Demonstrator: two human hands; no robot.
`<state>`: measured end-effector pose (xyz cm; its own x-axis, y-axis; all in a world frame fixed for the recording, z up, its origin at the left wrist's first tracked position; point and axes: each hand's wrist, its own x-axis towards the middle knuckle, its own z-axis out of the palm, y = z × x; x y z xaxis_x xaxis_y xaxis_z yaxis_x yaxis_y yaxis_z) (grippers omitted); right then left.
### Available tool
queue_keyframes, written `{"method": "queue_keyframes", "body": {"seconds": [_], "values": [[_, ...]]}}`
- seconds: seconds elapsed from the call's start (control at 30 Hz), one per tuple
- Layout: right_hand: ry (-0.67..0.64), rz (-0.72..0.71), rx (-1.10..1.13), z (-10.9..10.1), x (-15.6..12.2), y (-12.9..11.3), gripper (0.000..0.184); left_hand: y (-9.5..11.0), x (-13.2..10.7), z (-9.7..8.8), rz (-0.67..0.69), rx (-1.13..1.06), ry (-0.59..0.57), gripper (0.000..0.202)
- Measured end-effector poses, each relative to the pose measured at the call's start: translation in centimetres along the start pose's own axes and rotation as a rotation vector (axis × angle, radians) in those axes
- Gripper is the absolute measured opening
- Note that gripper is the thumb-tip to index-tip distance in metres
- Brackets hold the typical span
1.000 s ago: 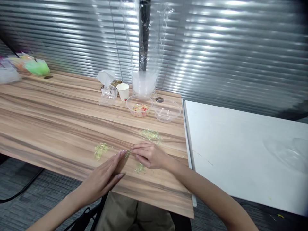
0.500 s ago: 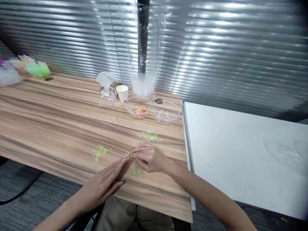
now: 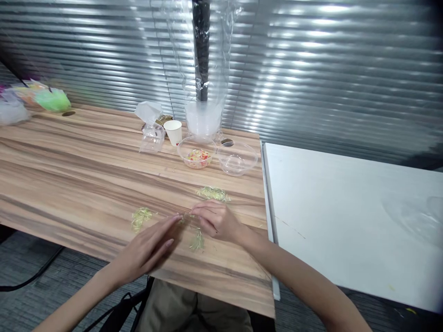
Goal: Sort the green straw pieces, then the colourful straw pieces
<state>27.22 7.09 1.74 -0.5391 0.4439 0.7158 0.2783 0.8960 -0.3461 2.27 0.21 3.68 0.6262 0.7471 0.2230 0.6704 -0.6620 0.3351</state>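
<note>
On the wooden bench (image 3: 86, 161), which abuts a white table (image 3: 346, 207) at 3 o'clock, the left hand (image 3: 148, 249) lies flat with its fingers straight and pressed together. The right hand (image 3: 216, 221) curls, its fingers pinching a small tuft of green strips (image 3: 187, 217) just off the left fingertips. More strip piles lie at the right hand's 12 o'clock (image 3: 212, 193), 7 o'clock (image 3: 197, 240) and 9 o'clock (image 3: 139, 216), with two clear bowls (image 3: 238, 159) well beyond.

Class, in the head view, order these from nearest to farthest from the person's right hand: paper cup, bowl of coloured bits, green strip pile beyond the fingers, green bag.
1. Green strip pile, just beyond the right hand.
2. Bowl of coloured bits, farther back.
3. Paper cup, behind it, leftward.
4. Green bag, far left.
</note>
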Motion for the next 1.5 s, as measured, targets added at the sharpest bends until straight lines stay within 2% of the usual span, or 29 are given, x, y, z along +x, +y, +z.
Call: {"method": "queue_keyframes", "body": {"seconds": [0.1, 0.27, 0.67, 0.93, 1.03, 1.2, 1.37, 1.5], "values": [[0.01, -0.025, 0.011, 0.0, 0.1, -0.3, 0.022, -0.3, 0.3, 0.3, 0.02, 0.012, -0.061, 0.06], [-0.01, -0.033, 0.006, -0.1, 0.2, -0.8, 0.023, -0.2, 1.4, 0.8, 0.099, 0.037, -0.066, 0.064], [-0.04, 0.119, -0.042, 0.0, -0.1, 0.1, 0.022, -2.6, 2.5, 2.3, 0.071, 0.003, 0.131, 0.063], [-0.029, 0.202, -0.058, -0.4, -0.1, 0.1, 0.02, -1.2, 4.1, 1.1, 0.123, -0.172, -0.081, 0.062], [-0.002, 0.213, -0.06, -0.5, 0.0, 0.0, 0.02, -1.0, 4.0, 0.9, 0.117, -0.155, -0.085, 0.063], [0.03, 0.183, -0.078, -0.4, -0.1, 0.0, 0.02, -1.5, 3.1, 0.8, 0.088, 0.001, -0.126, 0.06], [0.023, 0.175, -0.106, -0.3, -0.1, 0.0, 0.02, -1.6, 2.5, 0.4, 0.107, 0.071, -0.038, 0.063], [0.038, 0.19, -0.105, -0.3, 0.0, -0.1, 0.02, -1.2, 2.8, 0.5, 0.126, 0.083, -0.042, 0.064]]}}
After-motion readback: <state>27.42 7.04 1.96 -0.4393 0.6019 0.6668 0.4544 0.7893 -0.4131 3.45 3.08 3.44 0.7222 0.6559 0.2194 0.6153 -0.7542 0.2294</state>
